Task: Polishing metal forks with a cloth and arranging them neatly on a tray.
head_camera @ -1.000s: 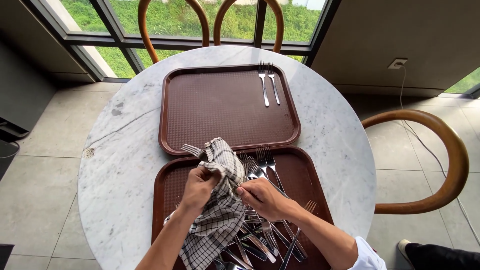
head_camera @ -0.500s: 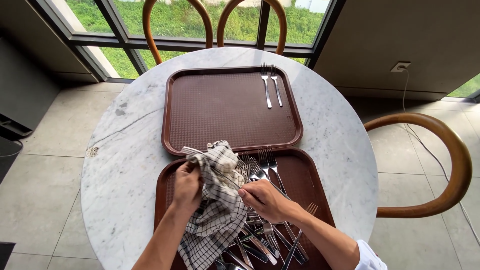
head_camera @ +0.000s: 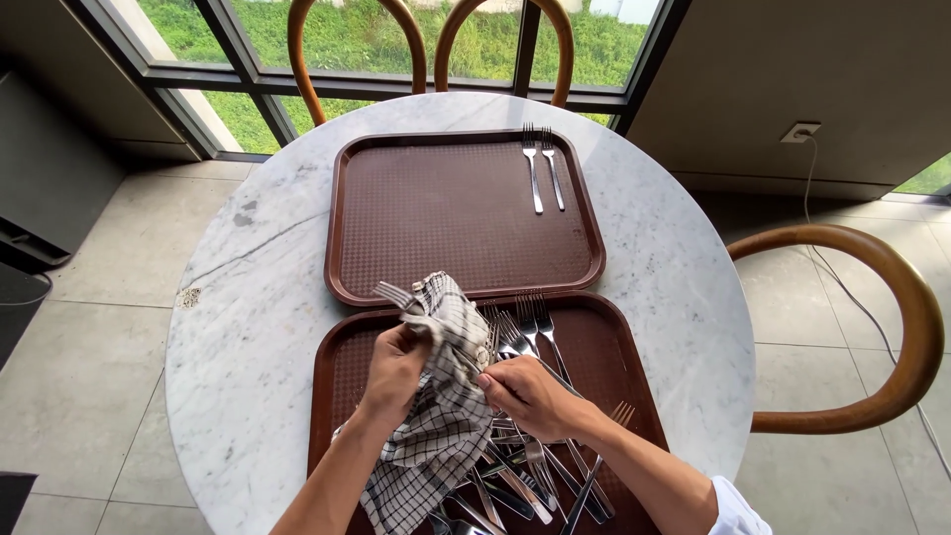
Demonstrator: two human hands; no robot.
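Observation:
My left hand grips a black-and-white checked cloth wrapped round a fork, whose tines stick out at the upper left. My right hand pinches the same cloth and the fork's handle from the right. Both hands hover over the near brown tray, which holds a heap of several forks. Two forks lie side by side at the upper right of the far brown tray.
The trays sit on a round white marble table. Bentwood chairs stand at the far side and at the right. Grey floor tiles and a low window surround the table.
My left hand has shifted slightly along the cloth-wrapped fork, and the cloth has bunched up more around it. The trays and the two far forks have not moved.

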